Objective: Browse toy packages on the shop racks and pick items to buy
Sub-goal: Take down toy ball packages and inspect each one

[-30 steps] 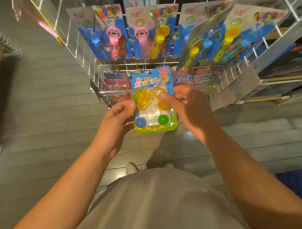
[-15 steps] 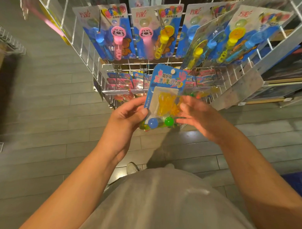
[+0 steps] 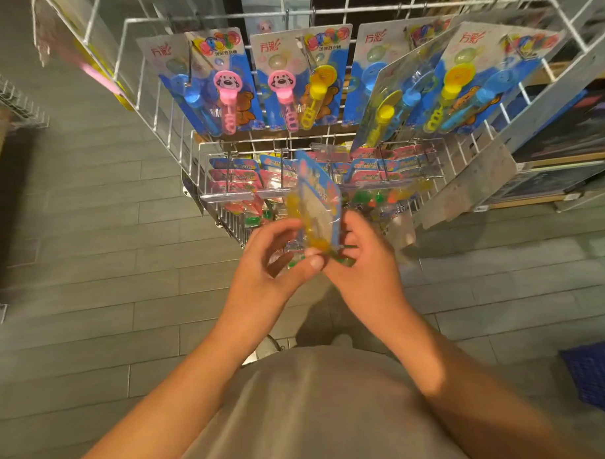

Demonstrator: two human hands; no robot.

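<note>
Grey plank floor (image 3: 98, 256) beneath. Wire rack (image 3: 226, 206) of bubble-wand cards (image 3: 299, 81) just beyond both hands. Toy package (image 3: 317, 202), turned edge-on and blurred, between left hand (image 3: 276, 262) and right hand (image 3: 365, 262), fingers of each curled, pinching its lower end.

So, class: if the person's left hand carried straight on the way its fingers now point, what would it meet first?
The left hand points up and right, so it would probably meet the toy package it already pinches, then the right hand just beyond; depth is unclear.
</note>
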